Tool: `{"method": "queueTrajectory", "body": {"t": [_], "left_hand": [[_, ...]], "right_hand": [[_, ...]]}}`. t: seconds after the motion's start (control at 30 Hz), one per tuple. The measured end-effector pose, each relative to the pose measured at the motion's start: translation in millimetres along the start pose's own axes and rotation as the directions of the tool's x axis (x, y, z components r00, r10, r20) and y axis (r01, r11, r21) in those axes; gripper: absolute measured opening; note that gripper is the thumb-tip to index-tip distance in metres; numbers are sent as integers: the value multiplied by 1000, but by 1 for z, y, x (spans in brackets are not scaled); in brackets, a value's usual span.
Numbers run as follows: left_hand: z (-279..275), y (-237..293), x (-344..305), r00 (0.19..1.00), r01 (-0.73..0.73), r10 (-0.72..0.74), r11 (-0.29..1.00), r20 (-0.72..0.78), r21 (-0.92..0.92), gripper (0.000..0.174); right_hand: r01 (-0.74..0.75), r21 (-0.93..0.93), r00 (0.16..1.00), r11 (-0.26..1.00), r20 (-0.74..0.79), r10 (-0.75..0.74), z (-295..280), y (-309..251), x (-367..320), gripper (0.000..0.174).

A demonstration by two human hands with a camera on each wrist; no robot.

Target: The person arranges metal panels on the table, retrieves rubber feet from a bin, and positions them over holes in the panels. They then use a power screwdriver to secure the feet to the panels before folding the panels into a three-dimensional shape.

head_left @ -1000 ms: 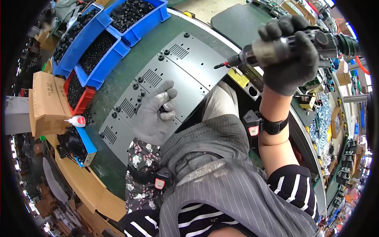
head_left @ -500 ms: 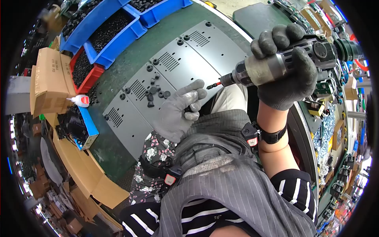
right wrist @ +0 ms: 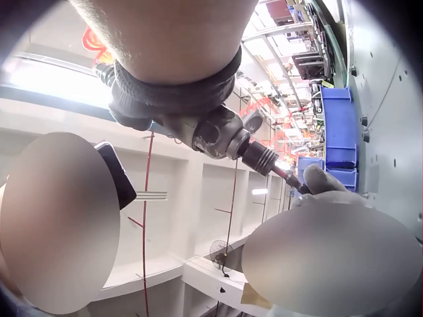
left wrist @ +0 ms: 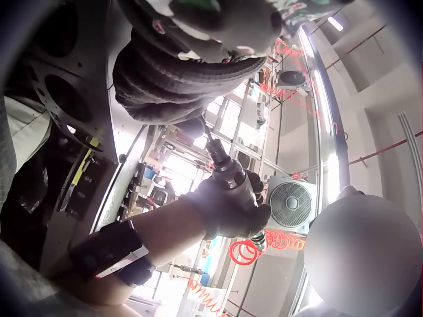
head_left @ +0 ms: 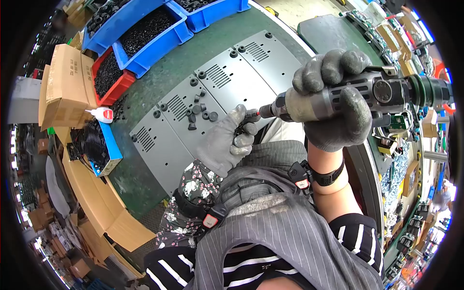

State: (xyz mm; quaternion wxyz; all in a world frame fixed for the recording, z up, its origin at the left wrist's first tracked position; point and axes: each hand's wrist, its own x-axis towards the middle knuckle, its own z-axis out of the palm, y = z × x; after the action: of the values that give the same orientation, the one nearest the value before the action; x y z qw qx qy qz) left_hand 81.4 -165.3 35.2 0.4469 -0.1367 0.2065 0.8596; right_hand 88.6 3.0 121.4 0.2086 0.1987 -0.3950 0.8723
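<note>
My gloved right hand (head_left: 336,99) grips a power screwdriver (head_left: 309,102) held level, its red-collared bit pointing left. The bit's tip is right at the fingertips of my gloved left hand (head_left: 222,147). That hand has curled fingers, with small dark pieces (head_left: 239,129) between them and the thumb; I cannot tell their exact kind. Below it lie grey metal panels (head_left: 232,96) side by side, with vent slots and black rubber feet (head_left: 202,75) along their far edge. Several loose rubber feet (head_left: 205,115) are scattered on one panel. The right wrist view shows the screwdriver (right wrist: 221,135) meeting the left fingertips.
Blue bins (head_left: 145,38) of black parts and a red bin (head_left: 113,82) line the bench's far left. Near them are a cardboard box (head_left: 70,79), a white bottle (head_left: 101,114) and a blue-edged box of black parts (head_left: 96,145). Circuit boards (head_left: 398,123) lie at the right.
The left hand has moved right, off the loose rubber feet. The screwdriver has come down and left, its bit now at the left fingertips. The head view has shifted.
</note>
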Motion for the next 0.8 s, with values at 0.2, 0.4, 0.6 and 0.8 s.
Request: {"method": "queueTrajectory", "body": {"t": [0.2, 0.4, 0.6, 0.8], "left_hand": [[19, -5, -7, 997, -34, 39, 997, -65, 73, 30], [9, 2, -9, 999, -47, 44, 990, 24, 134, 31], [6, 1, -11, 996, -88, 88, 974, 11, 209, 30], [10, 2, -12, 998, -53, 55, 968, 0, 243, 30]], "right_hand": [[102, -150, 995, 984, -5, -104, 3, 1, -6, 34], [121, -72, 989, 990, -74, -126, -5, 0, -4, 32], [109, 11, 992, 994, -67, -108, -7, -9, -2, 32], [98, 27, 991, 995, -97, -95, -4, -12, -4, 33]]}}
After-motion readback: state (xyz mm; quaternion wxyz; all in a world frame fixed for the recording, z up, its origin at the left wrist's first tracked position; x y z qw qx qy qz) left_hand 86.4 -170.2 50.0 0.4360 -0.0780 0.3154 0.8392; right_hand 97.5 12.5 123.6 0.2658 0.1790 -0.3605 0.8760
